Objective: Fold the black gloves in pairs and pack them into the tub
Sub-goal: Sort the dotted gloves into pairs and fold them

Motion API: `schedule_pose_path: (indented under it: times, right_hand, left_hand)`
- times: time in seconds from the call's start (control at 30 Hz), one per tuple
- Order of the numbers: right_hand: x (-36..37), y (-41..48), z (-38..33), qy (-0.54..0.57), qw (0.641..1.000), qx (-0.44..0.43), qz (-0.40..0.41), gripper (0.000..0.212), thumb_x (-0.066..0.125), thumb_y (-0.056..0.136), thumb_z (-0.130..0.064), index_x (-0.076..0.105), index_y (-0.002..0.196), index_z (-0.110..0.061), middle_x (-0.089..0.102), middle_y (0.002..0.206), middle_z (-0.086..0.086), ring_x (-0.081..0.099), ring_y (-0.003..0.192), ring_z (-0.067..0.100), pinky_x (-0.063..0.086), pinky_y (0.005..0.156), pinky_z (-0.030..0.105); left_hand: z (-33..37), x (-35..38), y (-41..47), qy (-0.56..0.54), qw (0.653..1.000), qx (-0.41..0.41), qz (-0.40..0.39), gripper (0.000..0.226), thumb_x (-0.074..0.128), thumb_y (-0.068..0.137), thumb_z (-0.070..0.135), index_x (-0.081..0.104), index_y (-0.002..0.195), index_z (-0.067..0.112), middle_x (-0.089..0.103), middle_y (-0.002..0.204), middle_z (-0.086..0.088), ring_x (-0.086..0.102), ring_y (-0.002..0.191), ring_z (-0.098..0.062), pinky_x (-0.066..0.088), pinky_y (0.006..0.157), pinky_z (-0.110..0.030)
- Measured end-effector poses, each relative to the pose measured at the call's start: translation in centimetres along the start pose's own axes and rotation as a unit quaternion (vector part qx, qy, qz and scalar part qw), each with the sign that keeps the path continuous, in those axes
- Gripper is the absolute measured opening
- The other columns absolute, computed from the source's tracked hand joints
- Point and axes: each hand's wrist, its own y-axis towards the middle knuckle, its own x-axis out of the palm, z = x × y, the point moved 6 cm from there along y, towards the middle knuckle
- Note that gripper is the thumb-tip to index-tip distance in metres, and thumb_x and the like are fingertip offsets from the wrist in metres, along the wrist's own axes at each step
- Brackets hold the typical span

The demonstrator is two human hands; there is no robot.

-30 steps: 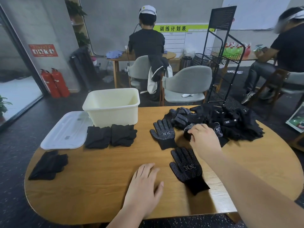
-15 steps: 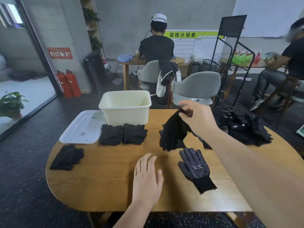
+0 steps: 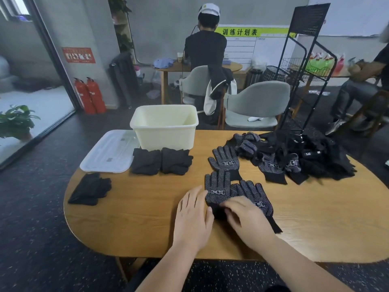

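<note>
Pair of gloves (image 3: 217, 186) lies overlapped near centre of the worktop (image 3: 136, 218). Left hand (image 3: 192, 216) flat, steadying. Right hand (image 3: 246, 218) curls onto the cuffs. Square the edges before folding (tub (image 3: 164, 135) sits far left).

Lower centre, my left hand (image 3: 192, 218) lies flat on the table (image 3: 126, 218), fingertips touching a dotted glove (image 3: 216, 190). My right hand (image 3: 246, 222) curls on its cuff, over a second glove (image 3: 254, 197). The tub (image 3: 164, 131) sits upper centre.
</note>
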Motion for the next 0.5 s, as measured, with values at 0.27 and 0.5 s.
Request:
schedule_pose_path:
  times: [0.27, 0.5]
  right_hand:
    - [0.8, -3.4, 4.5, -0.131, 0.978, 0.154, 0.057, 0.036, 0.047, 0.104, -0.036, 0.074, 0.123, -0.022, 0.066, 0.134, -0.005, 0.055, 0.125, 0.025, 0.052, 0.096, 0.048]
    - [0.4, -4.0, 3.1, -0.119, 0.985, 0.125, -0.007, 0.047, 0.036, 0.107, -0.048, 0.066, 0.138, -0.032, 0.056, 0.149, -0.013, 0.046, 0.14, 0.018, 0.045, 0.111, 0.043]
  left_hand:
    - [1.7, 1.7, 0.0, 0.062, 0.988, 0.106, -0.091, 0.051, 0.028, 0.109, 0.048, 0.056, 0.149, 0.035, 0.044, 0.16, 0.016, 0.027, 0.154, -0.007, 0.009, 0.132, -0.036]
    - [1.7, 0.8, -0.8, 0.088, 0.991, 0.096, -0.011, 0.027, 0.043, 0.104, 0.039, 0.064, 0.119, 0.029, 0.051, 0.127, 0.005, 0.044, 0.13, -0.018, 0.036, 0.121, -0.044]
